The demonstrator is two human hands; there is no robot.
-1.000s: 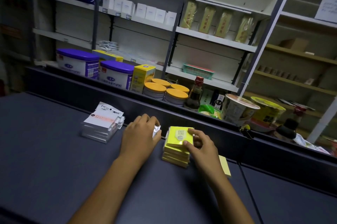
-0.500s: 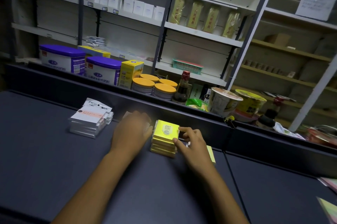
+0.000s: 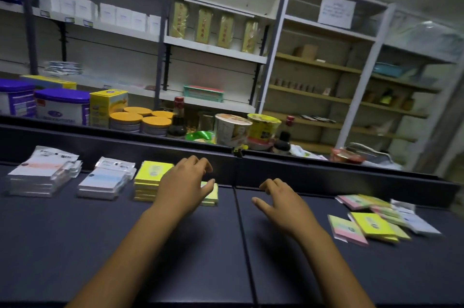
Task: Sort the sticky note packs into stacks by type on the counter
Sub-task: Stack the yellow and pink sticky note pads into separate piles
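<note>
1. Dark counter (image 3: 75, 245) carries three sorted stacks (image 3: 148, 179) at left; loose packs (image 3: 371, 222) lie at right.
2. Stocked shelves (image 3: 216, 49) stand behind.
3. Left hand (image 3: 184, 186) and right hand (image 3: 282, 201) hover with relaxed fingers, holding nothing.

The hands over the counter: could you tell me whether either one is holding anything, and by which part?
Nothing is held. The left hand hovers with spread fingers over the pale yellow pack; the right hand is open above the bare counter.

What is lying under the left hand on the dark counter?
Under the left hand a pale yellow-green sticky note pack lies flat on the dark counter, beside the bright yellow stack. The hand covers its left part, so its label cannot be seen.
</note>
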